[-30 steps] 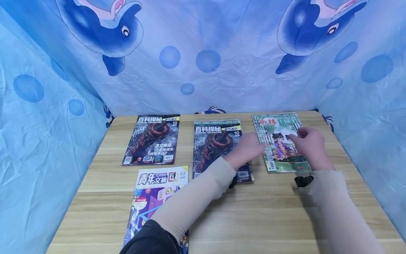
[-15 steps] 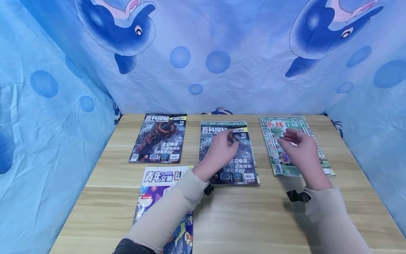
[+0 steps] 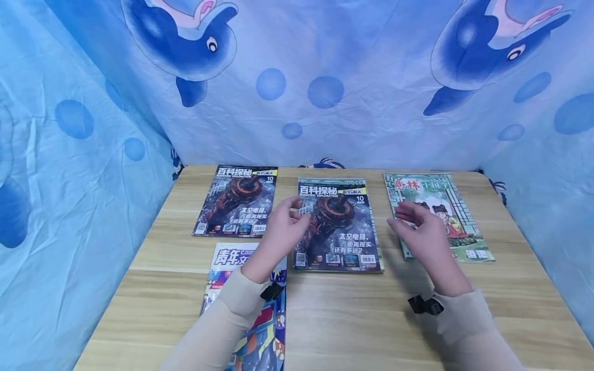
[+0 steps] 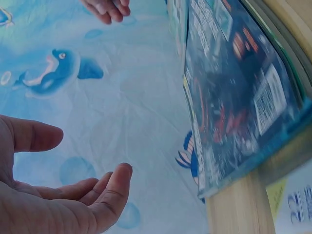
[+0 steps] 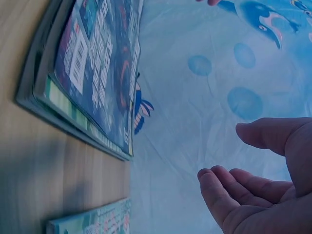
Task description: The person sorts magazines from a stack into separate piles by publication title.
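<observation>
My left hand (image 3: 281, 229) hovers by the left edge of the middle stack of magazines, its fingers loosely bent and apart from the thumb, holding nothing. The stack's top magazine (image 3: 341, 229) has a dark cover with a red ring-shaped machine; its layered edges show in both wrist views. Over the left part of a green-covered magazine (image 3: 464, 221) at the right is my right hand (image 3: 419, 229), also empty, thumb and fingers apart. In the left wrist view the left hand (image 4: 73, 195) shows an open gap between thumb and fingers, as does the right hand (image 5: 258, 180) in its own view.
Another dark magazine (image 3: 241, 201) with the same cover lies at the back left of the wooden table (image 3: 343, 324). In front of it, a purple and blue magazine (image 3: 260, 335) is partly covered by the left forearm. Blue dolphin-print cloth (image 3: 371, 129) encloses the back and sides.
My left hand has moved left, from the middle stack's right side to its left edge. My right hand has shifted left across the green magazine. The head view has turned slightly.
</observation>
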### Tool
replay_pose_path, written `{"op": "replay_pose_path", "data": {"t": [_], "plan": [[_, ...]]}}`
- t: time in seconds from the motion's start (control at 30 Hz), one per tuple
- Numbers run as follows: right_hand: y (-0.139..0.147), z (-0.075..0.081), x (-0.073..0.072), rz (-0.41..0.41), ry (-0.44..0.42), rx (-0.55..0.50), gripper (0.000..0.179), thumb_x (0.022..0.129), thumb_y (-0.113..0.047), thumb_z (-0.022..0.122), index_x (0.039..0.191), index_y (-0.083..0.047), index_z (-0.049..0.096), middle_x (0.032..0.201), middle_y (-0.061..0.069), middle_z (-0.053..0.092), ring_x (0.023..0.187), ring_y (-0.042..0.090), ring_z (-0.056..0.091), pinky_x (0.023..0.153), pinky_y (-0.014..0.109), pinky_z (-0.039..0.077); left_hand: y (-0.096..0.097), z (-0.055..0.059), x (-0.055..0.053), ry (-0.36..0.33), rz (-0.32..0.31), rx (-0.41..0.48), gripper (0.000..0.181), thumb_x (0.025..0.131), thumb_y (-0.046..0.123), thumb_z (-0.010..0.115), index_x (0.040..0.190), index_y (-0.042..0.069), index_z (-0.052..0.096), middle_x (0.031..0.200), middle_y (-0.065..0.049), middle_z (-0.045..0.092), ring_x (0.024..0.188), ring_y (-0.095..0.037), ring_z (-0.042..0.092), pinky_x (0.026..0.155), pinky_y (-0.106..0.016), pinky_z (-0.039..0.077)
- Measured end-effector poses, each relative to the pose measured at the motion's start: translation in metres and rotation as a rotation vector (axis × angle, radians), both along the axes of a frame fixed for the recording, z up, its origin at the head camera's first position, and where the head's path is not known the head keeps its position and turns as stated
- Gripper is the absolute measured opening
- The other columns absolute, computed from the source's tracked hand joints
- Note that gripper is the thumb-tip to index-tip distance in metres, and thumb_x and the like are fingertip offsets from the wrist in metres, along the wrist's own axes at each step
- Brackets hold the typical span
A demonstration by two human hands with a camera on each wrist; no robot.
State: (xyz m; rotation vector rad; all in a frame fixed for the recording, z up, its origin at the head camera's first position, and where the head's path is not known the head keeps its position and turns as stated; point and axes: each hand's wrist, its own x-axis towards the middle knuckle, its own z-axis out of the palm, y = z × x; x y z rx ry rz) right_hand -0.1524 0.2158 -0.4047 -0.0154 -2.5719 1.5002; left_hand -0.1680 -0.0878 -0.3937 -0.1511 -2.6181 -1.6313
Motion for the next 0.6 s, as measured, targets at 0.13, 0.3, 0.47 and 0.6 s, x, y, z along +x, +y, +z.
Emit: {"op": "replay_pose_path", "data": {"t": [0.13,0.3,0.47,0.6], "plan": [[-0.004,-0.003,0.001,0.008,-0.006,-0.001,0.049,0.095,-0.018,0.075,0.136,0.004,0.059,0.124,0.016,0.065,0.116,0.029,0.061,0.090,0.016,0.049,-0.007,-0.003,-0.001,-0.004,0.019,-0.020,0.055,0.096,0.014,0.068,0.145,-0.001,0.049,0.127,-0.014,0.059,0.097,-0.023,0.064,0.077,-0.038,0.058],[-0.007,-0.006,0.001,0.015,-0.013,-0.005,0.050,0.094,-0.018,0.076,0.136,0.004,0.059,0.124,0.017,0.065,0.116,0.029,0.061,0.090,0.017,0.050,-0.010,-0.009,-0.001,-0.021,0.014,-0.030,0.055,0.097,0.014,0.068,0.145,-0.003,0.048,0.130,-0.017,0.058,0.099,-0.024,0.064,0.076,-0.038,0.058],[-0.009,-0.006,0.000,0.022,-0.012,0.010,0.049,0.094,-0.017,0.076,0.135,0.004,0.060,0.124,0.018,0.065,0.114,0.029,0.062,0.089,0.016,0.050,-0.010,-0.012,-0.004,-0.045,0.009,-0.045,0.055,0.097,0.015,0.066,0.146,-0.004,0.048,0.133,-0.020,0.057,0.100,-0.025,0.061,0.078,-0.041,0.055],[-0.011,-0.008,-0.004,0.031,-0.003,0.032,0.048,0.093,-0.012,0.076,0.134,0.005,0.060,0.123,0.020,0.066,0.112,0.031,0.063,0.089,0.020,0.052,-0.011,-0.014,-0.008,-0.072,0.008,-0.057,0.056,0.097,0.015,0.066,0.146,-0.006,0.047,0.135,-0.022,0.056,0.100,-0.026,0.061,0.078,-0.042,0.055]]}}
